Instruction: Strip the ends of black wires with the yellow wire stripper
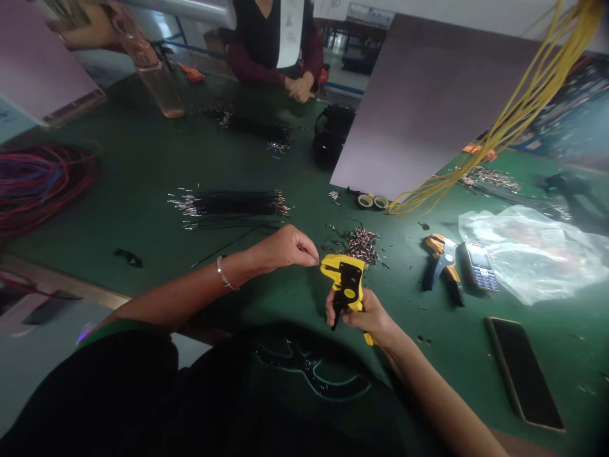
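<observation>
My left hand (290, 247) is closed in a pinch, its fingertips beside the jaws of a yellow and black wire stripper (349, 282). A thin black wire (223, 246) trails over the table and passes behind this hand; the part between the fingers is hidden. Wrapped around the stripper's handles is my right hand (371, 314), holding the tool upright with its jaws pointing left. Beyond my hands lies a bundle of black wires (233, 204) with bare metallic ends. A pile of short copper-and-black scraps (361, 244) sits just behind the stripper.
At right lie another stripper (442, 263), a keypad device (480, 266), a phone (526, 374) and a plastic bag (537, 247). Yellow wires (504, 127) hang beside a grey panel (423, 95). Red and blue coils (38, 184) are at left. A person's clasped hands (299, 87) rest opposite.
</observation>
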`<state>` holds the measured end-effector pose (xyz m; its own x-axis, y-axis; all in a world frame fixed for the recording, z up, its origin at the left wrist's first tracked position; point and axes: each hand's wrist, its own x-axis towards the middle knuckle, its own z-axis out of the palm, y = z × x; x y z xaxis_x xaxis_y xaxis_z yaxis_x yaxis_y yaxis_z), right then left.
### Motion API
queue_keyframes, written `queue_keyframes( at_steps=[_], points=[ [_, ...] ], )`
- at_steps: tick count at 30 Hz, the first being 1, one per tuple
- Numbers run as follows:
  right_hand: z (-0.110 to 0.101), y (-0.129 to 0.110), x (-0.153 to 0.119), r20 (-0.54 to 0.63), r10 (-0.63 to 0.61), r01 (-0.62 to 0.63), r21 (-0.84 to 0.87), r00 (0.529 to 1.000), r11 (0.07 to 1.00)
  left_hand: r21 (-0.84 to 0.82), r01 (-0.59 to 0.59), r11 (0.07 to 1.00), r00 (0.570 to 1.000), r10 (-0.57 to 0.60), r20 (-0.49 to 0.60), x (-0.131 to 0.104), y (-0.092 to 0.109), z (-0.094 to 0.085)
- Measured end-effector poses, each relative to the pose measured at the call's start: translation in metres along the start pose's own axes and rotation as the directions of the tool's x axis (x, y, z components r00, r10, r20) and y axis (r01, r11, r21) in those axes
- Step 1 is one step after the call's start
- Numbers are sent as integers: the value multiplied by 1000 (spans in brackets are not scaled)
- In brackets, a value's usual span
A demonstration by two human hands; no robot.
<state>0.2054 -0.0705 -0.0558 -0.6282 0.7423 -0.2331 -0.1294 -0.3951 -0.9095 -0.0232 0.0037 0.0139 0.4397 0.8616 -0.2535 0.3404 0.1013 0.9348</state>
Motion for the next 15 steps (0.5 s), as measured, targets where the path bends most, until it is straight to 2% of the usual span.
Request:
queue_keyframes(
  at_steps=[7, 15],
  points=[
    [1, 3, 0, -3, -28, 28, 15, 1000, 1000, 7, -14, 1000, 1000, 14, 12, 1, -4, 0],
    [4, 1, -1, -36, -21, 19, -53, 999, 998, 31, -29, 999, 1000, 29, 13, 0, -7, -1]
  ],
)
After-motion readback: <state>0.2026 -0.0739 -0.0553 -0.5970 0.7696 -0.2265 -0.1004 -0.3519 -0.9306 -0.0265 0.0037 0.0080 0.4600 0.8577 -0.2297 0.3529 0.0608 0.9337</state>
